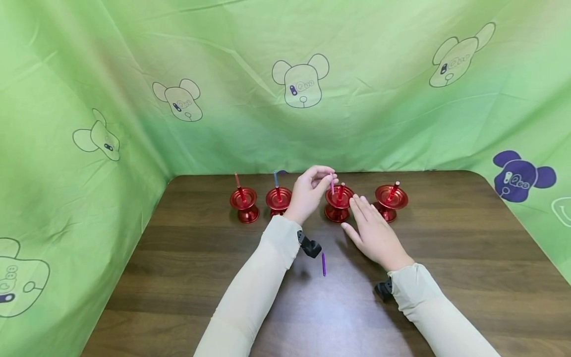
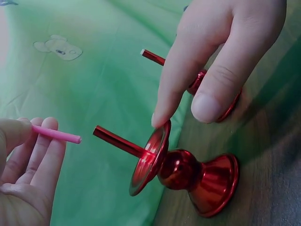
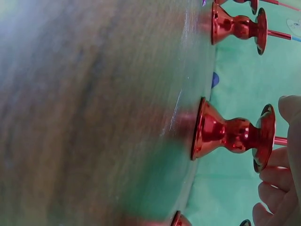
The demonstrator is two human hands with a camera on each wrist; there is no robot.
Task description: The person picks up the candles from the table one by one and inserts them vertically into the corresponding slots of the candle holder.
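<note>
A pink candle point(image 2: 67, 136) sits pinched between thumb and fingers of the left hand point(image 1: 308, 195), apart from the slim tube point(image 2: 117, 141) of the third red candle holder point(image 2: 178, 168) from the left: to its left in the head view, above its tip in the left wrist view, long axes slightly askew. The right hand point(image 1: 374, 235), fingers straight and gripping nothing, touches that holder's dish rim. Behind, cartoon animal heads point(image 1: 303, 74) on the green backdrop point(image 1: 370, 134) carry small lettering resembling "Qee".
</note>
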